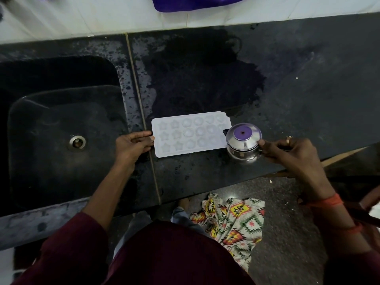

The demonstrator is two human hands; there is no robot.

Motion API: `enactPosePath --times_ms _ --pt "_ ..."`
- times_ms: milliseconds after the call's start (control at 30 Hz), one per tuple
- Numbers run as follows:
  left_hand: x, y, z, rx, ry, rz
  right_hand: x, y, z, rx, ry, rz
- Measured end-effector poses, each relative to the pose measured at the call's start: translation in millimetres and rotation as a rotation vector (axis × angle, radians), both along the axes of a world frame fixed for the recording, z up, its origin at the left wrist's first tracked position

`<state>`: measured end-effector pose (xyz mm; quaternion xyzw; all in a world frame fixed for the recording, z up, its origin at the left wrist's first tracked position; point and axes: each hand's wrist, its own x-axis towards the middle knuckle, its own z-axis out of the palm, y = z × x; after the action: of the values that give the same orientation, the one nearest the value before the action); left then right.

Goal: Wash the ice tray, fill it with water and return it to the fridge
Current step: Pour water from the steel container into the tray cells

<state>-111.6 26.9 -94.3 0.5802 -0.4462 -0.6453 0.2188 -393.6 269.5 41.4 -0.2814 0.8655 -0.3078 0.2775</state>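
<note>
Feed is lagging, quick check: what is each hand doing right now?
Left hand: pinches the ice tray at its left edge.
Right hand: holds the steel pot.

Wet kitchen counter, dim light.
Black speckled stone worktop (287, 79) with sunken black rectangular sink (61, 112) at left; white tiled wall (102, 17) behind, purple cloth (195, 3) hanging; grey speckled floor (287, 212), multicoloured patterned fabric (236, 219) lying there.

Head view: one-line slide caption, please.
Left hand holds the ice tray by one end on the wet counter by the sink; right hand grips a steel pot beside it.
</note>
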Motion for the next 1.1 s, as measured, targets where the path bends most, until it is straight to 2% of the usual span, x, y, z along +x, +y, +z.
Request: enactPosePath --times_ms 667,1100 --pt "-0.4 -1.0 -1.5 0.006 -0.001 -0.005 1.8 -3.6 1.9 0.059 0.100 0.037" --pt "-0.7 -2.6 -4.4 0.006 -0.017 0.002 2.0 -2.7 2.1 0.063 0.085 0.051"
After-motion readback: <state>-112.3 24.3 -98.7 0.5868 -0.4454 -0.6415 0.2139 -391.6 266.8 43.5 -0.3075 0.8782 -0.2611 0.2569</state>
